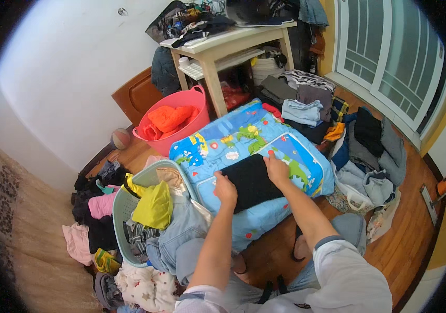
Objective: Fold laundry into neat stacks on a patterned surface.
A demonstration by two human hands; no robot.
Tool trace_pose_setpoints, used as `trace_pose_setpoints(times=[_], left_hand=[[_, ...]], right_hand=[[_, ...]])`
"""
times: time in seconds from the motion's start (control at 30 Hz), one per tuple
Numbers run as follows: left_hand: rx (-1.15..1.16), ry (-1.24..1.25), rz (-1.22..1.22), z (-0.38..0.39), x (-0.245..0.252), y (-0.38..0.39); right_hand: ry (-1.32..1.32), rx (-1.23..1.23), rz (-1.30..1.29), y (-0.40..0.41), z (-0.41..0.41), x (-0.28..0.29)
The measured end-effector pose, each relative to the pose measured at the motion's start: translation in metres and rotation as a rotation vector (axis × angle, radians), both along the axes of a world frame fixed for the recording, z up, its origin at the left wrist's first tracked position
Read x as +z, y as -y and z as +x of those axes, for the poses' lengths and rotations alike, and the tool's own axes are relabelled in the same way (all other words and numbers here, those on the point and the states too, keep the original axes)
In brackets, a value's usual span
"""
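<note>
A folded black cloth (251, 182) lies on a padded blue quilt (227, 135) with a cartoon dinosaur print. My left hand (225, 189) grips the cloth's left edge near its far corner. At the far right corner, my right hand (276, 168) pinches the same cloth between thumb and fingers. Left of the quilt stands a light green plastic basket (120, 219) heaped with clothes, among them a yellow-green garment (154, 205) and light blue denim (180, 231).
A pink tub (172, 141) with orange-red fabric stands beyond the basket, near a wooden table (211, 43). Folded clothes (301, 111) are stacked at the far right. A bag (358, 195) full of clothes sits right of the quilt. Loose clothes (101, 205) cover the floor at left.
</note>
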State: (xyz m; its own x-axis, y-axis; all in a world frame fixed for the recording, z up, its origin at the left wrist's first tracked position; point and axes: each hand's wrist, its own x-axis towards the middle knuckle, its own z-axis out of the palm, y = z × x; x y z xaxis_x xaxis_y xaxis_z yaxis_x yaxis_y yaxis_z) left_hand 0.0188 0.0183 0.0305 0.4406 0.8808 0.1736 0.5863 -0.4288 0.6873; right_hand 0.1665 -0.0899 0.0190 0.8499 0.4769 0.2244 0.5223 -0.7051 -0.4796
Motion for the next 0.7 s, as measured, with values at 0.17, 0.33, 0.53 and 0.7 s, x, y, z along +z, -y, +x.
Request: trace_pose_setpoints(times=[0.17,0.33,0.53,0.7], left_hand=[[-0.002,-0.125,0.101,0.005,0.014,-0.005],[-0.276,0.059,0.495,0.001,0.020,-0.002],[-0.611,-0.252,0.535,-0.007,-0.017,0.010],[-0.664,-0.234,0.509,-0.003,-0.014,0.013]], right_hand=[[-0.016,0.098,0.002,0.000,0.012,0.007],[0.243,0.034,0.251,-0.013,-0.022,0.030],[0.095,0.024,0.120,0.001,-0.024,-0.022],[-0.494,0.020,0.118,-0.001,0.007,-0.016]])
